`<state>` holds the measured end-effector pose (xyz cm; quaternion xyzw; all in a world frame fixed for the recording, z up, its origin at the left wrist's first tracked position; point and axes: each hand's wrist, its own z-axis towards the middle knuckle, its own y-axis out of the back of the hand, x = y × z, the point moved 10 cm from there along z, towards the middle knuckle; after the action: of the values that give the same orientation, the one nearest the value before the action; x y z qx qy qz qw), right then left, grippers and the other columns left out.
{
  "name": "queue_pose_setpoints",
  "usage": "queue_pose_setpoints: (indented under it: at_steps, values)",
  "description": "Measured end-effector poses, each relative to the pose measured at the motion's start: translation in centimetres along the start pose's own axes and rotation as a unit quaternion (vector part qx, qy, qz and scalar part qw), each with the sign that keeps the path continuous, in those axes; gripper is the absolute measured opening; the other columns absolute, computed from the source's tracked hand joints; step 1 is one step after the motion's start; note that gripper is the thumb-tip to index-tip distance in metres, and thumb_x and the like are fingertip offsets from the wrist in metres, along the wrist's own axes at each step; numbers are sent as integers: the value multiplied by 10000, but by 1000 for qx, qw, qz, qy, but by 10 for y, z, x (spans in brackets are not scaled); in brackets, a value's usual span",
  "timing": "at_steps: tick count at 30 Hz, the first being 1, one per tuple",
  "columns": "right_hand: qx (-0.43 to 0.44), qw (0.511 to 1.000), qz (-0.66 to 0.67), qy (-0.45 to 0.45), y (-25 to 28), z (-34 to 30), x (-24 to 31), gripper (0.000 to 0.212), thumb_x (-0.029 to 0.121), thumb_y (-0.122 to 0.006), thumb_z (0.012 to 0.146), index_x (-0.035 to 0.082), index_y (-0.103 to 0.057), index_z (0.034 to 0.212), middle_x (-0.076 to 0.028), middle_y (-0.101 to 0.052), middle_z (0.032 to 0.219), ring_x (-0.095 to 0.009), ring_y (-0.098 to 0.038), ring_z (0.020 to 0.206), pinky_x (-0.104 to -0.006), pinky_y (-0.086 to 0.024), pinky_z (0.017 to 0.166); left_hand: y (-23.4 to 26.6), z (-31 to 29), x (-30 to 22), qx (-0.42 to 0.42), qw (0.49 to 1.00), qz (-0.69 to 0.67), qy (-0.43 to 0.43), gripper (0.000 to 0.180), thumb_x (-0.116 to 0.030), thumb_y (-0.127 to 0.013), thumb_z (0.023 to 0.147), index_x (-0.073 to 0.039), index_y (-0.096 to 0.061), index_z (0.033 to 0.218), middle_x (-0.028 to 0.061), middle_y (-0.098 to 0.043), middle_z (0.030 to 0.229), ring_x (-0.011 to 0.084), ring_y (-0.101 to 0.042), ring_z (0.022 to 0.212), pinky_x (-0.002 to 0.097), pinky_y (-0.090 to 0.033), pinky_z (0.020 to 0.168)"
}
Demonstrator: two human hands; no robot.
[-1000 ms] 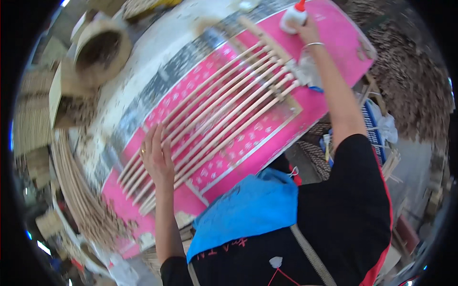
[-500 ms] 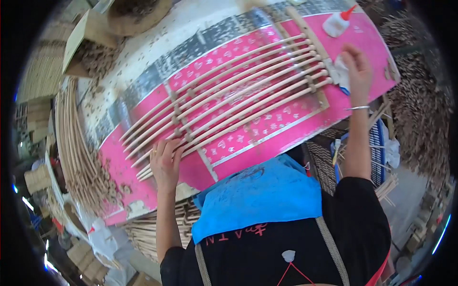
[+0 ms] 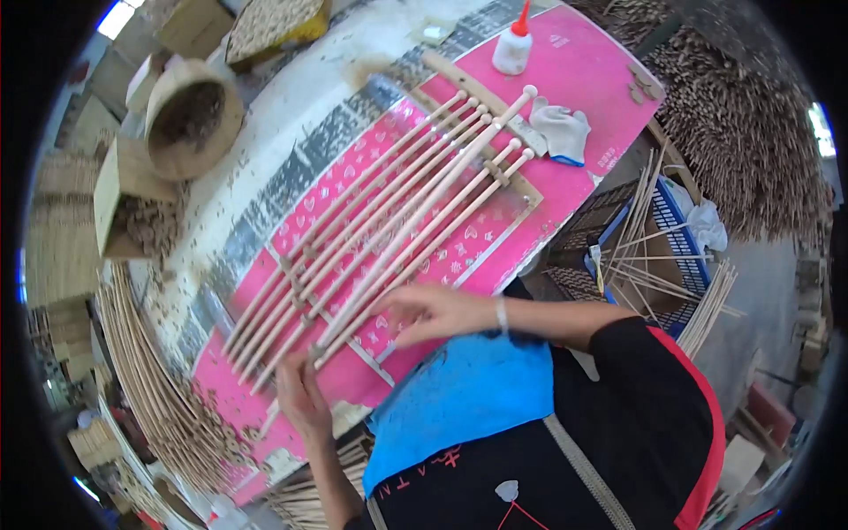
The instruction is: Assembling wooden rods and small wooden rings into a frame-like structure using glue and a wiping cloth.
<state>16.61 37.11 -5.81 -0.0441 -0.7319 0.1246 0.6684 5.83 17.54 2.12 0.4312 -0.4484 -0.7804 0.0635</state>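
Observation:
Several pale round wooden sticks (image 3: 389, 221) with knobbed ends lie side by side across a slatted wooden frame (image 3: 527, 187) on the pink table top. One knob-ended stick (image 3: 468, 157) slants raised above the others, its far knob near the white glove. My left hand (image 3: 303, 395) is closed around the near end of this stick, beside a small brown wooden piece (image 3: 314, 352) at the fingertips. To its right, my right hand (image 3: 435, 311) hovers over the table's near edge, slightly blurred, fingers apart and holding nothing visible.
A white glove (image 3: 562, 134) and a red-tipped white bottle (image 3: 512, 50) rest beyond the frame. Curved wooden sticks (image 3: 146, 380) are piled at left, near wooden containers (image 3: 194, 115). A blue basket (image 3: 680, 256) of thin sticks stands at right, below a large stick heap (image 3: 733, 150).
My right hand has left the white glove and come back toward my body. One stick has been raised at a slant, its near end in my left hand. The view has turned.

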Motion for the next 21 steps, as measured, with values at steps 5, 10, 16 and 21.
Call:
queue_pose_setpoints:
  at_steps: [5, 10, 16, 21]
  values:
    - [52, 961, 264, 63, -60, 56, -26, 406, 142, -771, 961, 56, -630, 1332, -40, -724, 1011, -92, -675, 855, -253, -543, 678, -16, -18, -22, 36, 999, 28, 28, 68, 9, -609, 997, 25, -637, 1057, 195, -647, 928, 354, -651, 836, 426, -502, 747]
    - [28, 977, 210, -20, -56, 43, -36, 308, 126, -783, 939, 41, -689, 1220, -44, -707, 1093, -107, -667, 979, -257, -552, 801, -34, -27, -24, 35, 999, -2, 21, 96, -16, -635, 999, 15, -666, 1085, 185, -660, 943, 326, -671, 856, 413, -519, 751]
    - [-72, 976, 204, 4, -10, 38, -34, 259, 178, -753, 971, 42, -710, 1188, -46, -728, 1052, -104, -687, 936, -274, -569, 762, -21, -33, -14, 40, 997, -9, 66, 218, -25, -593, 1017, 26, -690, 1205, 149, -604, 897, 269, -597, 785, 379, -471, 702]
    - [-218, 946, 234, 53, 82, 6, 7, 267, 197, -749, 975, 48, -731, 1195, -25, -739, 1019, -79, -674, 834, -255, -574, 727, -2, -56, 31, 63, 984, -38, 164, 280, -124, -534, 1074, 33, -698, 1238, 84, -532, 861, 188, -499, 751, 331, -406, 661]
